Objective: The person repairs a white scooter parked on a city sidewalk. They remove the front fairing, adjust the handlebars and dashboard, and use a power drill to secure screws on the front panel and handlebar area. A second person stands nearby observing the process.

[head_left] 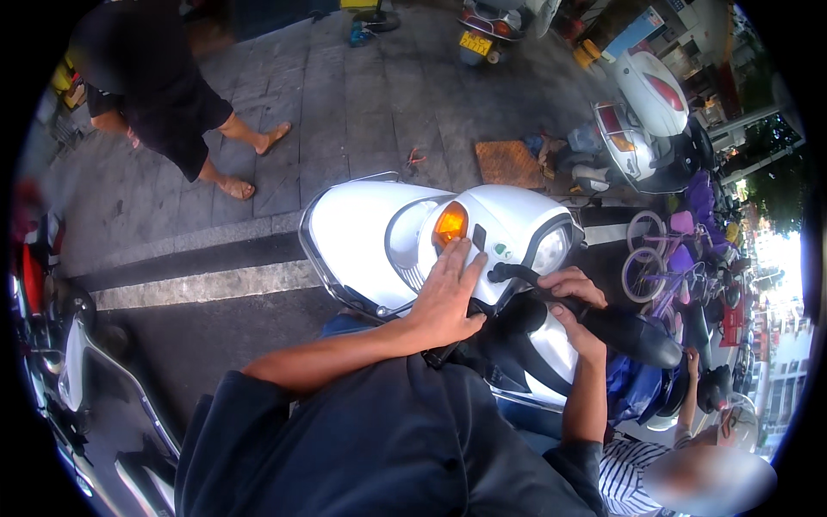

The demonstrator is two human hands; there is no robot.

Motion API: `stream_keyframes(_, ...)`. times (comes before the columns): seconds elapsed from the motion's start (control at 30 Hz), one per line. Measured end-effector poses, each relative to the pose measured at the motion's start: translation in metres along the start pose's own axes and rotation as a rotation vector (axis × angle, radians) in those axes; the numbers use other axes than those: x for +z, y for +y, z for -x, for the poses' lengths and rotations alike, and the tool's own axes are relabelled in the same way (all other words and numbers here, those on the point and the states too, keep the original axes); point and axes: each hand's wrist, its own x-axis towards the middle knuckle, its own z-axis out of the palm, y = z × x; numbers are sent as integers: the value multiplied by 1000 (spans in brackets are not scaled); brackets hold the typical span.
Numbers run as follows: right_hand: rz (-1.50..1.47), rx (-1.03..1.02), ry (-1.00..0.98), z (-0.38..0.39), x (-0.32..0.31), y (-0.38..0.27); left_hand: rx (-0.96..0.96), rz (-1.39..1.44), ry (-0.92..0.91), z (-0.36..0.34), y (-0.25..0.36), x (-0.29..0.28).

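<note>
In front of me is a white motor scooter [508, 207] with an orange turn signal [450, 224] and a round headlight [551, 250]. My left hand [446, 297] lies on its white front panel just below the signal, fingers stretched out and thumb spread. My right hand [587, 314] is closed around a black rear-view mirror [642, 340], fingers above and thumb below. The mirror's curved stem points left toward the panel; whether its end is joined to the scooter I cannot tell. A small dark rectangular piece [479, 236] sits on the panel above my left fingertips.
A person in dark clothes and sandals [177, 112] stands at the far left. Another in a striped shirt [633, 474] is close at lower right. Parked scooters [633, 146], purple bicycles [659, 271] and a brown mat [510, 165] lie around. Red-handled pliers [417, 157] rest on the paving.
</note>
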Motion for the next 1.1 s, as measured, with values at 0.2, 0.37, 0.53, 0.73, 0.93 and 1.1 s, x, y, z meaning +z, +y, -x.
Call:
stream_keyframes(0.2, 396, -268, -62, -13, 16, -1, -10, -12, -5, 1, 0, 0)
stream_keyframes(0.37, 539, -217, -219, -53, 23, -14, -2, 88, -7, 0, 0, 0)
stream_keyframes(0.53, 526, -35, -247, -99, 34, -2, -8, -20, -12, -4, 3, -2)
stream_keyframes(0.73, -441, 760, -327, -111, 0, 31, 8, -18, 6, -4, 0, 2)
stream_keyframes(0.93, -977, 615, 27, -49, 4, 53, 7, -18, 0, -2, 1, 2)
stream_keyframes(1.1, -1075, 546, 274, -26, 23, 41, 7, -18, -6, -3, 3, -3)
